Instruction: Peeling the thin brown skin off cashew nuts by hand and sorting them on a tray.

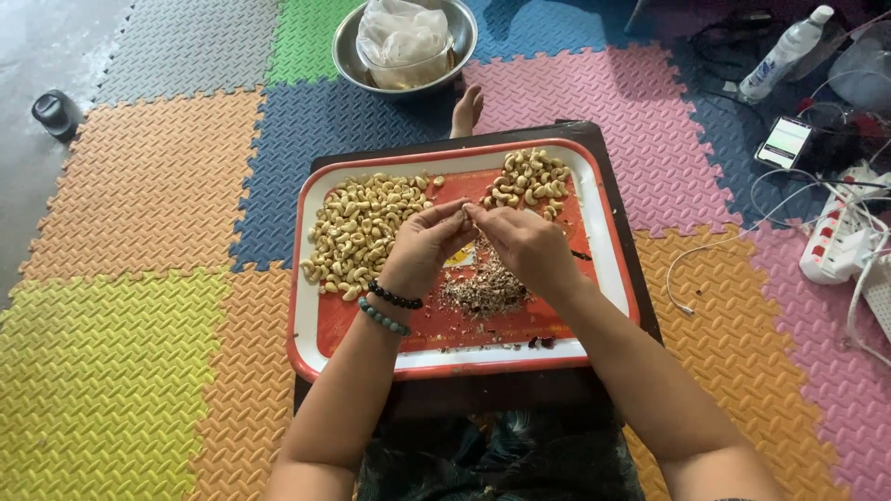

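A red tray with a white rim [306,278] rests on a dark board over my lap. A large heap of pale cashew nuts [357,232] lies on its left side, a smaller heap [531,181] at its far right. Brown skin scraps [484,288] are piled in the middle. My left hand [422,246] and my right hand [524,241] meet fingertip to fingertip above the scraps, pinching one small nut between them. Two bead bracelets circle my left wrist.
A steel bowl [348,56] holding a plastic bag and container sits beyond the tray, with a foot just in front of it. To the right lie a plastic bottle [780,56], a phone [784,141], a power strip [835,250] and white cables. Coloured foam mats cover the floor.
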